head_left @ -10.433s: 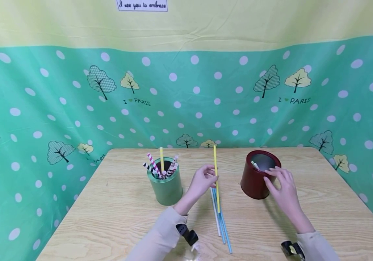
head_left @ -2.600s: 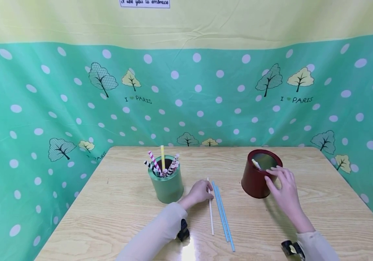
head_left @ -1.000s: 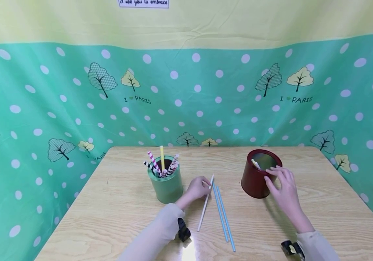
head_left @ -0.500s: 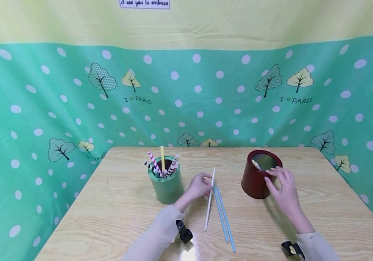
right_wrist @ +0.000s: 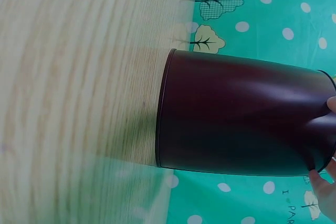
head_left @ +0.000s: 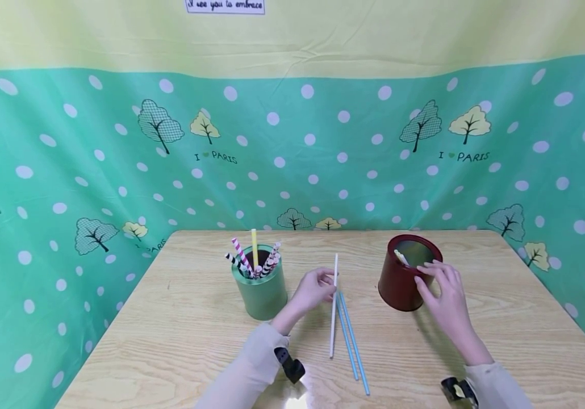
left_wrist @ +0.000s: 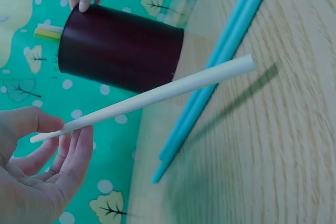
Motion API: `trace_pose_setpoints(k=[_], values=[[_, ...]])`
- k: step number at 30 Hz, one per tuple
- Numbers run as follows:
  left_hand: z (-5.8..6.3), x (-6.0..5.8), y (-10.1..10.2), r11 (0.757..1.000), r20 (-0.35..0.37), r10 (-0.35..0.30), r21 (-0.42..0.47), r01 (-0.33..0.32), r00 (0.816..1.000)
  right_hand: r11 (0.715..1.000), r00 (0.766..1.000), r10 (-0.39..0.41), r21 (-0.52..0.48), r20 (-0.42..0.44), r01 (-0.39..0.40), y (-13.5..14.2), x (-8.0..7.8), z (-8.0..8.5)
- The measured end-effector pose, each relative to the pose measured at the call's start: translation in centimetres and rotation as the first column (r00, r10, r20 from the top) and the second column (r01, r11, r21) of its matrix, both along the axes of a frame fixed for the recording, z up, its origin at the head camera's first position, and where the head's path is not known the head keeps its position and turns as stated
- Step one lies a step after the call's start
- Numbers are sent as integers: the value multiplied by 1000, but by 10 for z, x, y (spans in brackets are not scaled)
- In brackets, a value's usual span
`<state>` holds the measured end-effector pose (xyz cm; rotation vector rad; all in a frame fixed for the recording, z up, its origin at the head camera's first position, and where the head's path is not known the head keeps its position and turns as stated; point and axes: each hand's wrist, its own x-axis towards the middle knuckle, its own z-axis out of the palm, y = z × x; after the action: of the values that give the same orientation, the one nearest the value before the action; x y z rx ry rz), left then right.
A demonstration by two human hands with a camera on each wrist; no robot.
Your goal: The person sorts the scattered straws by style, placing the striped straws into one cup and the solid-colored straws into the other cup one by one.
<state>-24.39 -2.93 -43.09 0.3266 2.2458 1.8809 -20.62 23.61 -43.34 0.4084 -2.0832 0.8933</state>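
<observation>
My left hand [head_left: 314, 291] pinches a white drinking straw [left_wrist: 163, 92] between thumb and fingertips, lifted over the table with its lower end tilted toward me. Two blue straws [head_left: 352, 343] lie side by side on the table just right of it. At the right, my right hand [head_left: 444, 292] holds the rim of a dark red round canister [head_left: 400, 284], thumb and fingers apart along the edge. A few straw ends [head_left: 401, 257], yellow and white, lean inside that canister. The right wrist view shows the canister's smooth side [right_wrist: 241, 114] and only the fingertips.
Left of my left hand stands a green canister [head_left: 263, 298] holding several striped straws [head_left: 241, 255] and a yellow one [head_left: 255, 248]. The wooden table [head_left: 170, 341] ends at a green dotted curtain [head_left: 251, 187] behind.
The yellow straw my left hand held is gone from it; yellow ends now show in the red canister. My left hand has raised the white straw off the table. The right hand stays put.
</observation>
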Motion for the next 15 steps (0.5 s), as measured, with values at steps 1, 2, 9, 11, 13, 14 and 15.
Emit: trace_pose_setpoints(k=[1,2,9,11,13,14,15], values=[[2,1,0,1000,-9,-1,1,1,1000,1000,1000,1,1,-1,-1,0,0,0],[3,1,1,1000,-15,0,2,0,1000,1000,1000,2,0,-1,-2,0,0,1],[13,4,3,999,-74,12,31,-9,997,1000,1000,3,-1,-3,-3,0,-1,2],[17,5,4,998,-90,16,56,-11,996,1000,1000,6,-3,-3,-6,0,0,2],[23,7,5,996,-101,18,89,-9,995,1000,1000,10,-3,-2,-10,0,0,1],[28,9,6,994,-115,19,106,-7,993,1000,1000,13,-3,-1,-13,0,0,1],[33,12,6,993,-132,21,118,-5,991,1000,1000,15,-4,2,-15,0,0,0]])
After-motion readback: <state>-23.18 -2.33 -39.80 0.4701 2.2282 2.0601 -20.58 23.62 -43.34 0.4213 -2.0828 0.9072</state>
